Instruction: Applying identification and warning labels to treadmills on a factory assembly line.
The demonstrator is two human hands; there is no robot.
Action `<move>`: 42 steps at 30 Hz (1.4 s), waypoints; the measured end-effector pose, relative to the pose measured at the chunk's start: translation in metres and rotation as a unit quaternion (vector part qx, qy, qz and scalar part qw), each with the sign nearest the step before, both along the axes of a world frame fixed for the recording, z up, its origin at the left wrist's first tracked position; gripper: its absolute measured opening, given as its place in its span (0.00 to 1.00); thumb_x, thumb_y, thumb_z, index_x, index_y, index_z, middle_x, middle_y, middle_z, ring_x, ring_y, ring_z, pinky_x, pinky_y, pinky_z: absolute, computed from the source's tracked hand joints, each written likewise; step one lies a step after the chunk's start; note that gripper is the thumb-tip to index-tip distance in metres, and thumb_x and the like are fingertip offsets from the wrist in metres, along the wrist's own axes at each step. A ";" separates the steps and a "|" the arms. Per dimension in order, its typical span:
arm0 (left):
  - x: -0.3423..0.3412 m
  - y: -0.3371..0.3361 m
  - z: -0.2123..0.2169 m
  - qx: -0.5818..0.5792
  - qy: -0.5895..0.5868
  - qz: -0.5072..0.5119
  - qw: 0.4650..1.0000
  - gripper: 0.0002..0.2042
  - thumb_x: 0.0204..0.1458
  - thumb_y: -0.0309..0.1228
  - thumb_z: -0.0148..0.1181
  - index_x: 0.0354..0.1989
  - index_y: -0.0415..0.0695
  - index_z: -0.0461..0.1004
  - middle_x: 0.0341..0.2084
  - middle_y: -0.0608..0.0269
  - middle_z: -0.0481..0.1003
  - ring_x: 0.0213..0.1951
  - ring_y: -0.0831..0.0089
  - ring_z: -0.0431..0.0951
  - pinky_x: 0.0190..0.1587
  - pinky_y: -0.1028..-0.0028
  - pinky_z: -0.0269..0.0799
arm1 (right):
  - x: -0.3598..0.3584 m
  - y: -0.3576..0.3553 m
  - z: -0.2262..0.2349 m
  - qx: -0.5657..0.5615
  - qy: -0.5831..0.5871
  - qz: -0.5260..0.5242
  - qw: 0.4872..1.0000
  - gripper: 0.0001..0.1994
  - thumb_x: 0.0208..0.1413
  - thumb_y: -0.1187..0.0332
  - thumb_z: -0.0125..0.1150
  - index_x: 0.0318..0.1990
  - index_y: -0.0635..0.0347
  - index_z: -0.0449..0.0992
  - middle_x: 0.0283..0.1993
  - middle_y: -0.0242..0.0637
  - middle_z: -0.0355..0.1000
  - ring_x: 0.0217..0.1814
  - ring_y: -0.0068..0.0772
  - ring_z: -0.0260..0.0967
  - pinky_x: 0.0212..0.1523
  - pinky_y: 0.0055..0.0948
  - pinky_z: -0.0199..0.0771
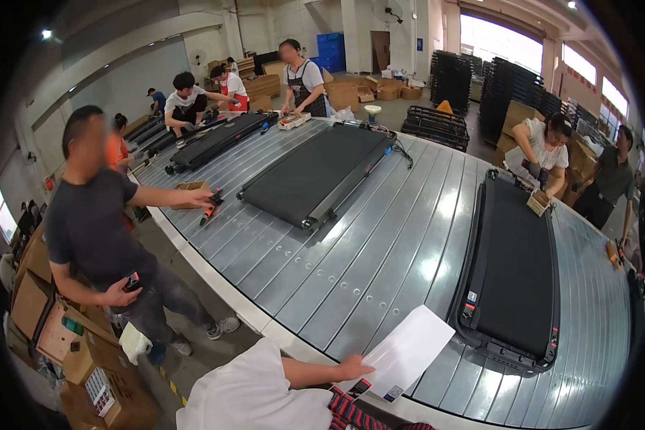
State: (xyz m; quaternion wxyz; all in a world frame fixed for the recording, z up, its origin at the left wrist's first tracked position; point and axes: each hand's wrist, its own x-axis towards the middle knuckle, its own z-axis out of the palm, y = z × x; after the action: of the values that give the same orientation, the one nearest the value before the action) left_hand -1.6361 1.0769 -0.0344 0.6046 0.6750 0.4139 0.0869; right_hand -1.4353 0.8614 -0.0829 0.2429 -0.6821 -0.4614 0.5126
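Observation:
My left hand (354, 368) comes in from the lower edge out of a white sleeve, its fingers closed on the edge of a white sheet (408, 350). The sheet tilts over the near edge of the metal-slatted conveyor table (322, 301). A small dark square label (393, 393) shows at its lower corner, and a red and black label (359, 388) sits close to my hand. Red and black striped fabric (355, 416) lies below; what it belongs to I cannot make out. My right hand is not visible. Right of the sheet lies a black treadmill base (516, 265).
Another treadmill base (322, 172) lies mid-table, a third (218, 140) beyond it. A person in dark clothes (93, 208) at the left reaches toward an orange-and-black tool (209, 209). Someone in white (541, 147) works at the right base's far end. Cardboard boxes (111, 380) stand lower left.

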 end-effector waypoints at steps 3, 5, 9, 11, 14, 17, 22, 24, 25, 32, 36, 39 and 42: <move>-0.011 0.009 -0.009 0.008 0.027 -0.005 1.000 0.18 0.43 0.39 0.57 0.40 0.41 0.73 0.33 0.54 0.75 0.37 0.65 0.74 0.42 0.71 0.66 | -0.009 0.004 0.001 -0.006 0.008 -0.014 1.000 0.14 0.49 0.69 0.49 0.41 0.69 0.70 0.39 0.46 0.70 0.42 0.35 0.65 0.43 0.30 0.64; -0.026 0.015 -0.027 -0.001 0.027 0.009 1.000 0.18 0.43 0.39 0.57 0.40 0.41 0.73 0.33 0.54 0.75 0.37 0.65 0.74 0.42 0.71 0.66 | -0.020 -0.003 0.000 -0.015 0.017 -0.026 0.999 0.14 0.49 0.69 0.49 0.41 0.69 0.70 0.39 0.47 0.70 0.42 0.36 0.65 0.43 0.30 0.64; -0.022 0.020 -0.009 0.003 0.013 0.026 1.000 0.18 0.43 0.40 0.57 0.39 0.41 0.73 0.33 0.54 0.75 0.37 0.65 0.74 0.42 0.70 0.67 | -0.018 -0.005 0.006 -0.023 0.020 -0.059 0.998 0.15 0.49 0.69 0.49 0.41 0.70 0.70 0.40 0.47 0.70 0.42 0.36 0.65 0.44 0.30 0.63; -0.016 0.026 -0.002 0.013 0.024 0.004 1.000 0.18 0.43 0.40 0.57 0.39 0.41 0.73 0.33 0.54 0.75 0.37 0.65 0.74 0.42 0.70 0.67 | -0.019 -0.004 0.009 -0.024 0.018 -0.075 0.997 0.15 0.49 0.69 0.48 0.42 0.70 0.70 0.40 0.47 0.70 0.42 0.36 0.65 0.44 0.30 0.63; -0.014 0.026 -0.002 0.008 0.039 -0.012 0.999 0.18 0.43 0.39 0.57 0.40 0.41 0.73 0.33 0.54 0.75 0.37 0.66 0.74 0.42 0.71 0.67 | -0.026 -0.011 0.009 -0.032 0.030 -0.091 0.995 0.15 0.49 0.69 0.48 0.42 0.70 0.69 0.40 0.48 0.70 0.43 0.37 0.64 0.44 0.31 0.63; -0.006 0.028 0.003 0.000 0.048 -0.025 0.999 0.18 0.43 0.40 0.57 0.40 0.40 0.73 0.32 0.53 0.75 0.37 0.66 0.74 0.42 0.71 0.66 | -0.027 -0.011 0.009 -0.033 0.038 -0.105 0.993 0.15 0.49 0.69 0.48 0.42 0.71 0.69 0.40 0.48 0.69 0.43 0.37 0.64 0.44 0.31 0.63; -0.003 0.028 -0.002 -0.013 0.050 -0.051 0.997 0.19 0.46 0.38 0.56 0.43 0.38 0.71 0.36 0.54 0.74 0.39 0.70 0.73 0.45 0.72 0.65 | -0.017 -0.011 0.012 -0.034 0.043 -0.121 0.991 0.15 0.49 0.69 0.48 0.42 0.71 0.69 0.41 0.48 0.69 0.43 0.37 0.64 0.45 0.31 0.63; -0.002 0.023 0.009 0.005 0.045 -0.030 0.998 0.18 0.44 0.39 0.57 0.41 0.40 0.72 0.32 0.53 0.75 0.36 0.67 0.74 0.41 0.71 0.66 | -0.014 -0.015 0.014 -0.037 0.044 -0.126 0.990 0.15 0.49 0.69 0.48 0.42 0.71 0.69 0.41 0.49 0.69 0.44 0.38 0.64 0.45 0.31 0.63; -0.003 0.022 0.006 0.004 0.045 -0.031 0.998 0.18 0.44 0.39 0.57 0.41 0.40 0.72 0.32 0.53 0.75 0.36 0.67 0.74 0.41 0.71 0.66 | -0.013 -0.018 0.016 -0.040 0.045 -0.128 0.990 0.15 0.49 0.69 0.48 0.42 0.71 0.69 0.41 0.49 0.69 0.44 0.38 0.64 0.45 0.31 0.63; 0.015 0.005 0.003 -0.017 -0.002 -0.018 1.000 0.18 0.44 0.39 0.57 0.42 0.41 0.72 0.34 0.56 0.75 0.37 0.70 0.74 0.42 0.72 0.67 | 0.006 -0.035 0.036 -0.056 0.034 -0.128 0.990 0.16 0.49 0.69 0.48 0.43 0.72 0.69 0.42 0.50 0.69 0.44 0.38 0.64 0.46 0.32 0.62; 0.035 -0.018 0.029 -0.037 -0.036 0.015 0.999 0.18 0.45 0.39 0.57 0.42 0.41 0.72 0.35 0.57 0.75 0.38 0.71 0.73 0.43 0.72 0.67 | 0.045 -0.043 0.053 -0.064 0.012 -0.102 0.993 0.16 0.49 0.69 0.48 0.43 0.72 0.68 0.42 0.50 0.69 0.45 0.39 0.64 0.46 0.32 0.62; 0.051 -0.032 0.013 -0.005 -0.053 0.052 0.997 0.19 0.45 0.39 0.58 0.43 0.41 0.71 0.36 0.57 0.75 0.39 0.71 0.73 0.43 0.72 0.66 | 0.079 -0.055 0.062 -0.075 -0.004 -0.061 0.995 0.16 0.49 0.69 0.48 0.43 0.72 0.68 0.43 0.50 0.69 0.45 0.39 0.64 0.46 0.32 0.62; 0.069 -0.047 0.066 0.057 -0.103 0.089 0.989 0.21 0.44 0.40 0.59 0.44 0.41 0.71 0.36 0.58 0.74 0.38 0.73 0.73 0.43 0.73 0.67 | 0.106 -0.079 0.060 -0.095 -0.004 -0.037 0.995 0.16 0.49 0.69 0.47 0.43 0.73 0.68 0.43 0.51 0.69 0.45 0.39 0.63 0.47 0.32 0.62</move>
State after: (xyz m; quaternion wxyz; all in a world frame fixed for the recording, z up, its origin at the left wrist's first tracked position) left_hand -1.5666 1.0296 0.0317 0.5942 0.6566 0.4021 0.2325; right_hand -1.3288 0.7824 -0.0229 0.1940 -0.7209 -0.3856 0.5422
